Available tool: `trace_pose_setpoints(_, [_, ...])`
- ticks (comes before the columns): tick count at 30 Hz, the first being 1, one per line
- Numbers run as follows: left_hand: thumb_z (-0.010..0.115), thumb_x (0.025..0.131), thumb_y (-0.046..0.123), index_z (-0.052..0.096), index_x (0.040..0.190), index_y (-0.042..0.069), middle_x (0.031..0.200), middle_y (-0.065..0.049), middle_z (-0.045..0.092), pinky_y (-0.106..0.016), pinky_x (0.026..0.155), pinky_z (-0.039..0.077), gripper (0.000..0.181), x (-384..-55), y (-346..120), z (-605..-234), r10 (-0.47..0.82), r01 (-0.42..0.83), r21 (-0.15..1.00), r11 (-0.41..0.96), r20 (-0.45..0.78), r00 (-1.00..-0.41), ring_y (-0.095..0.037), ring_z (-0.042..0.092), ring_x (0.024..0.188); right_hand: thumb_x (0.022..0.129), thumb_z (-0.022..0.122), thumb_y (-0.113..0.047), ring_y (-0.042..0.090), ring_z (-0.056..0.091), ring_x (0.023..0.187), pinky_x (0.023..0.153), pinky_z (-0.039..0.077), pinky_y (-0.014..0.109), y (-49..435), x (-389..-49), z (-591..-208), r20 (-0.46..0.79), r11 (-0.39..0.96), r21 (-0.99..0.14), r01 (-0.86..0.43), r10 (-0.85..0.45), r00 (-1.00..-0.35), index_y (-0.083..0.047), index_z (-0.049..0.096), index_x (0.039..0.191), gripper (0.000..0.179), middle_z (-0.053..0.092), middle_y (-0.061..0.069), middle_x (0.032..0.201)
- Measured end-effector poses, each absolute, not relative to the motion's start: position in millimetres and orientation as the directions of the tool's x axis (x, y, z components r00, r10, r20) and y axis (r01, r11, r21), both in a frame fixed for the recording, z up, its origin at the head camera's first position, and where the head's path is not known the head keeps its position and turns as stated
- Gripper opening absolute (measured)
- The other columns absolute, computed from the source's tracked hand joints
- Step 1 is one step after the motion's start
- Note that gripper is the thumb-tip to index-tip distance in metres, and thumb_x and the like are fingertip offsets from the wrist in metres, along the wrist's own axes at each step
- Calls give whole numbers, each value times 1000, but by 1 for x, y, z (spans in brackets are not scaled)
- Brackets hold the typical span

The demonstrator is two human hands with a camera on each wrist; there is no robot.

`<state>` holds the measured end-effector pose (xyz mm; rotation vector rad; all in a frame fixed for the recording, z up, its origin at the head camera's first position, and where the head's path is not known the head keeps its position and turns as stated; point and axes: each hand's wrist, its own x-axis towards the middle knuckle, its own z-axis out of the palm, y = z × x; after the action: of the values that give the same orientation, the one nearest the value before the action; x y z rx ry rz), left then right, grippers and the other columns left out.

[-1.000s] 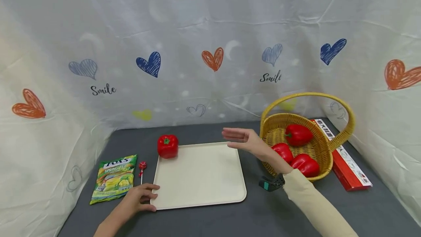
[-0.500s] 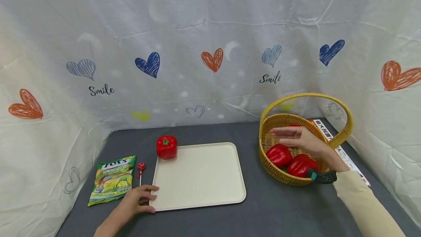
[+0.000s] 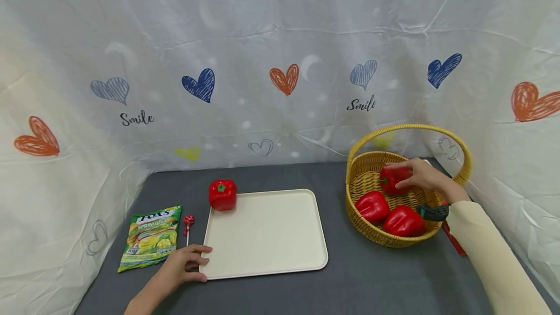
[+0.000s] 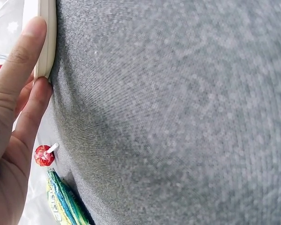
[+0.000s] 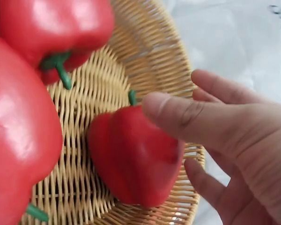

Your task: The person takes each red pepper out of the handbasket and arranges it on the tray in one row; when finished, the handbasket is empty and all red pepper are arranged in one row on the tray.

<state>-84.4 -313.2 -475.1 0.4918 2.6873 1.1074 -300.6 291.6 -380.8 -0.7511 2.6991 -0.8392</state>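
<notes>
At its front left corner, the cream tray is held by my left hand, with the thumb on the rim in the left wrist view. On the right, my right hand reaches into a yellow wicker basket. Its thumb and fingers are spread about a red bell pepper at the basket's back; the thumb overlaps it in the right wrist view, and firm contact cannot be made out. Two more red bell peppers lie in front of it. Another red bell pepper stands at the tray's back left corner.
Left of the tray lie a lollipop and a green and yellow candy bag. The basket's tall handle arches over the peppers. A red box lies partly hidden beyond the basket. A white printed curtain backs the table.
My right hand has moved right from above the tray's far corner, over the basket, then down around the back pepper. My left hand has stayed at the tray.
</notes>
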Motion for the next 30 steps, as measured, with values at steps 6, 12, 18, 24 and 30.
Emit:
trace_pose_setpoints(6, [83, 70, 24, 74, 97, 0, 115, -16, 64, -31, 77, 57, 37, -84, -312, -473, 369, 214, 722, 658, -61, -927, -28, 63, 98, 76, 79, -2, 35, 59, 94, 77, 55, 45, 282, -317, -384, -142, 782, -464, -416, -529, -837, 6, 57, 127, 56, 62, 27, 109])
trace_pose_setpoints(12, [83, 70, 23, 74, 97, -1, 115, -16, 64, -31, 77, 56, 37, -83, -311, -472, 361, 206, 726, 657, -63, -930, -29, 63, 100, 72, 82, -5, 42, 59, 94, 78, 53, 51, 276, -324, -384, -151, 847, -383, -368, -450, -880, 11, 61, 118, 53, 63, 30, 105])
trace_pose_setpoints(18, [84, 70, 22, 74, 96, -2, 115, -17, 64, -32, 77, 57, 37, -82, -312, -471, 349, 186, 719, 669, -83, -934, -33, 62, 100, 74, 83, -9, 37, 59, 90, 77, 54, 49, 279, -325, -390, -165, 854, -434, -288, -389, -906, 7, 63, 118, 51, 62, 29, 105])
trace_pose_setpoints(24, [83, 70, 23, 74, 96, -2, 115, -17, 64, -34, 77, 56, 37, -83, -311, -472, 345, 174, 720, 672, -96, -934, -35, 62, 100, 70, 84, -3, 40, 58, 93, 77, 55, 50, 289, -320, -392, -116, 824, -480, -303, -401, -908, 7, 63, 117, 53, 61, 30, 107])
trace_pose_setpoints(30, [84, 70, 23, 75, 95, -1, 115, -17, 64, -33, 77, 57, 36, -83, -310, -472, 346, 177, 721, 670, -92, -934, -35, 61, 101, 75, 82, -10, 27, 56, 78, 63, 54, 31, 299, -313, -395, -72, 790, -542, -287, -384, -921, 9, 55, 127, 63, 62, 32, 105])
